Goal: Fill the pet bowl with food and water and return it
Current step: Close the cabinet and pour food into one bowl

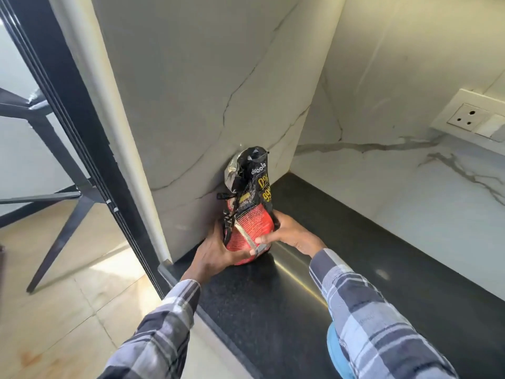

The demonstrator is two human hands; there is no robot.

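Note:
A black and red pet food bag (250, 206) stands upright on the black countertop (355, 263), against the marble wall at the counter's left end. Its top is crumpled and folded over. My left hand (211, 251) grips the bag's lower left side. My right hand (287, 232) wraps around its lower right side, thumb across the front. A light blue object (337, 354), possibly the pet bowl, peeks out under my right sleeve at the counter's near edge; most of it is hidden.
A white marble wall (205, 105) rises behind and left of the bag. A wall socket (472, 117) sits at the right. Left of the counter runs a black door frame (82, 149), with a dark chair (54, 165) on the tiled floor beyond.

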